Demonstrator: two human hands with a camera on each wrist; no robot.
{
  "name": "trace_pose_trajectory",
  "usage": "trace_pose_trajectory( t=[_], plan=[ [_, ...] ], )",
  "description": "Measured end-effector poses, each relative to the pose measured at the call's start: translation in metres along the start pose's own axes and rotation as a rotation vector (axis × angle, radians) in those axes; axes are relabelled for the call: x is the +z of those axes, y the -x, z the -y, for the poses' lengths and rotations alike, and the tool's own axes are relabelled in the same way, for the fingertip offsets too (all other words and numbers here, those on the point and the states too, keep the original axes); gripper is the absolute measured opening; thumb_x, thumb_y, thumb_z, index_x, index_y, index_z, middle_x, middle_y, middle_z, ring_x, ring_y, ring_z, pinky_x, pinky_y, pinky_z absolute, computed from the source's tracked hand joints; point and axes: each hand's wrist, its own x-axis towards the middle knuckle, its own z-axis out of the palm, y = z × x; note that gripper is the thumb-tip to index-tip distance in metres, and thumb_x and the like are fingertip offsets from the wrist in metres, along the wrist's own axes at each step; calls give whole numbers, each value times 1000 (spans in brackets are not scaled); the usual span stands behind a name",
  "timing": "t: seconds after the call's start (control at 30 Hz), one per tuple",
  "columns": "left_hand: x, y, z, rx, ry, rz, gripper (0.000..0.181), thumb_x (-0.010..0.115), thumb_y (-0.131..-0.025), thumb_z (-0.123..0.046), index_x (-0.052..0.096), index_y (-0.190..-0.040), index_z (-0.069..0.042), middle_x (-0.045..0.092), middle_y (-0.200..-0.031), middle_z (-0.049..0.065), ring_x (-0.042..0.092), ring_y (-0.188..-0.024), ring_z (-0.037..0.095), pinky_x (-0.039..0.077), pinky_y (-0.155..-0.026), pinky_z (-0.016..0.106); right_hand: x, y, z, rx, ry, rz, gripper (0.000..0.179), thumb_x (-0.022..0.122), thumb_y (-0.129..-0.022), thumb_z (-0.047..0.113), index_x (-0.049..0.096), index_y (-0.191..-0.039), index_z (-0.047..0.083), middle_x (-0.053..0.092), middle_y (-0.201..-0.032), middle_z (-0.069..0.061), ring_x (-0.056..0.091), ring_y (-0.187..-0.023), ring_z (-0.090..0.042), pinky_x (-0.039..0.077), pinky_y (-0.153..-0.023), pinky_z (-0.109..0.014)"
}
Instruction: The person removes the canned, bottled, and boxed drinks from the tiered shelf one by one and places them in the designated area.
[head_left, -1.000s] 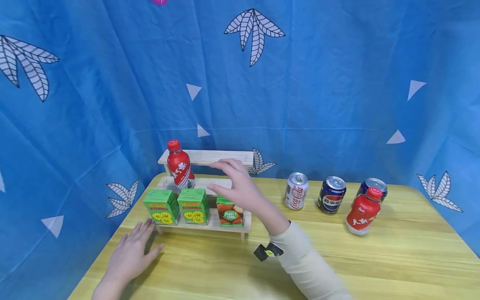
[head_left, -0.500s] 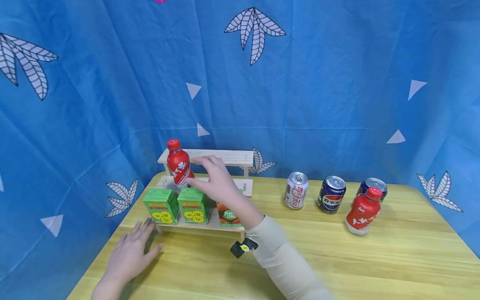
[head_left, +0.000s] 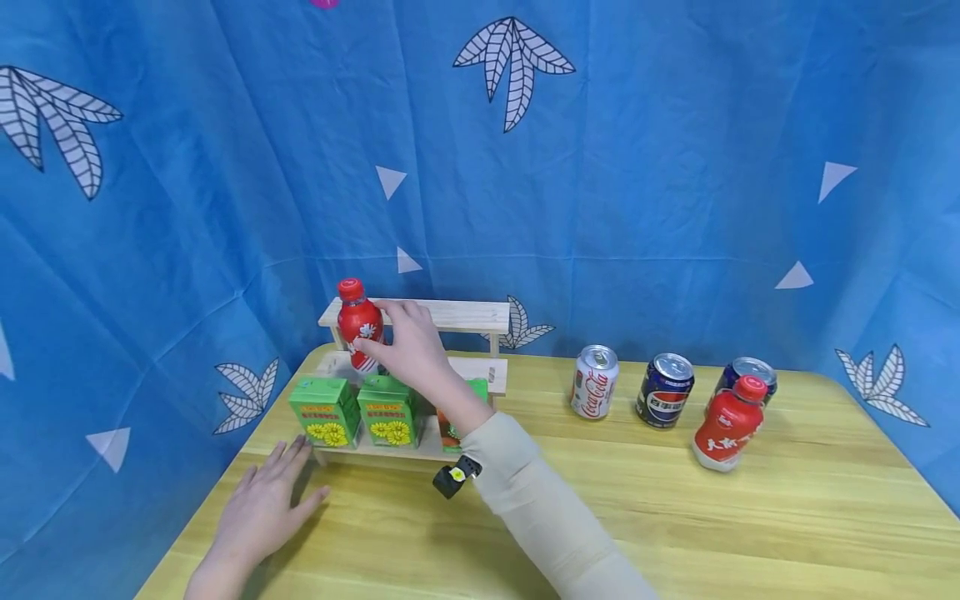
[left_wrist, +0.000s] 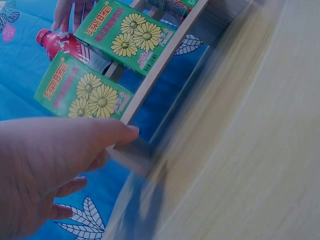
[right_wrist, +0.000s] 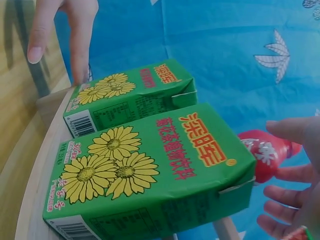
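Observation:
A red plastic drink bottle (head_left: 358, 321) stands on the middle tier of a small wooden shelf (head_left: 477, 369). My right hand (head_left: 411, 340) is around its right side, thumb across the front and fingers behind; the right wrist view shows thumb and forefinger on either side of the bottle (right_wrist: 265, 155). Two green drink cartons with yellow flowers, a left one (head_left: 324, 412) and a right one (head_left: 387, 411), sit on the lowest tier. Fingers extended, my left hand (head_left: 258, 508) lies at the shelf's front left corner, its thumb (left_wrist: 122, 131) right by the lower board.
A carton with an orange-red print (head_left: 450, 433) stands at the shelf's right, partly behind my right forearm. To the right on the table (head_left: 810, 492) are a white Coca-Cola can (head_left: 595, 382), two dark blue cans (head_left: 664, 390) and another red bottle (head_left: 727, 425).
My right hand has moved left from above the orange-red carton to the red bottle on the shelf, bringing thumb and fingers around it. The left hand has stayed in place.

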Motion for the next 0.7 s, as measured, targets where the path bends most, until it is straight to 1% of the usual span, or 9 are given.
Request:
trace_pose_trajectory(
  t=[0.17,0.33,0.47,0.7],
  plan=[
    [-1,-1,-1,1,3,-5,77,61,-90,-53,44,-144,0,39,-152,22,35,-140,46,27,-110,71,7,-8,1,25,7,-4,67,73,-86,39,46,-143,15,52,-140,-6,45,-130,-23,50,-101,-43],
    [0,0,-2,-3,7,-6,77,61,-90,-53,44,-144,0,39,-153,22,35,-140,46,27,-110,71,11,-15,5,32,33,0,67,72,-86,40,46,-142,13,57,-131,-7,50,-121,-22,53,-91,-37],
    [1,0,-1,-4,10,-3,77,61,-90,-53,44,-144,0,39,-153,21,35,-140,46,26,-110,71,12,-18,8,47,59,7,67,72,-86,41,46,-142,14,58,-127,-6,51,-117,-21,53,-87,-34],
    [0,0,-1,-4,1,-4,77,62,-90,-53,45,-143,0,39,-152,21,36,-140,46,27,-110,71,15,-23,10,59,68,-2,66,72,-85,42,48,-140,15,59,-121,-4,52,-113,-20,53,-82,-32]
  ],
)
